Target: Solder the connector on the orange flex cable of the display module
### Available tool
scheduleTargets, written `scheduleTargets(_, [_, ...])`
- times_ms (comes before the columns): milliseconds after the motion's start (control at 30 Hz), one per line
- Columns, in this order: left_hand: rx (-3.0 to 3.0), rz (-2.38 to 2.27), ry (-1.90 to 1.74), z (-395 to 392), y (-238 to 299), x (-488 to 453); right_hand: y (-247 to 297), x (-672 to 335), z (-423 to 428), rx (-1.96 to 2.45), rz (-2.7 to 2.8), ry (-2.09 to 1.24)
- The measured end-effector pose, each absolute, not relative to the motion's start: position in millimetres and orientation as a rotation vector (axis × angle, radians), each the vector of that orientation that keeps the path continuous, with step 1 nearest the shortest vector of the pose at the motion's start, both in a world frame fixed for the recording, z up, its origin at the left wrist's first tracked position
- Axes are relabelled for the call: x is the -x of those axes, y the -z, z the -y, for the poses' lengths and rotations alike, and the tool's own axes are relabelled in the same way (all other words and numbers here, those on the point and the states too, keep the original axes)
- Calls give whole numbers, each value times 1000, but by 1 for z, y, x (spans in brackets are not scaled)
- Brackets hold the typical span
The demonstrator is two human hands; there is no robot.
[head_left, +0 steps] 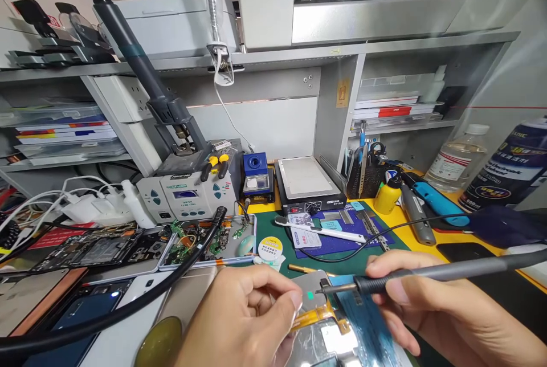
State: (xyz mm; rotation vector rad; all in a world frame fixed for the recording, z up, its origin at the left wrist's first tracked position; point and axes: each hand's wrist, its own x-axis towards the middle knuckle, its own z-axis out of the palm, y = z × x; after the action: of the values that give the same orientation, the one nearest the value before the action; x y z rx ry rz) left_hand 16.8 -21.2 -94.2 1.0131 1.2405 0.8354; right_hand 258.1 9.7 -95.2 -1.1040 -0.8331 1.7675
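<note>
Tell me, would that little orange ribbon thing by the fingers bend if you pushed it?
Probably yes. The orange flex cable looks thin and flat, so likely floppy and very light. It may tear easily, being so slim where the left hand pinches beside it.

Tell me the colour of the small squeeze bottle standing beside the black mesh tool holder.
Yellow body with a dark cap: the small squeeze bottle, clearest in the head view.
</note>
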Motion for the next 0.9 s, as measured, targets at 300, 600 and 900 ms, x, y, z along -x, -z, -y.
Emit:
scheduleTargets(300, [-1004, -1260, -849, 21, 95, -20, 92, -257, -7, 1135, 849, -1747])
scheduleTargets(600, [-993, -1293, -844, 21, 93, -21, 92, -259, -9, 1147, 863, -1755])
scheduleTargets(900, [-941, -1281, -846, 23, 93, -21, 91, -257, -8, 1146, 868, -1743])
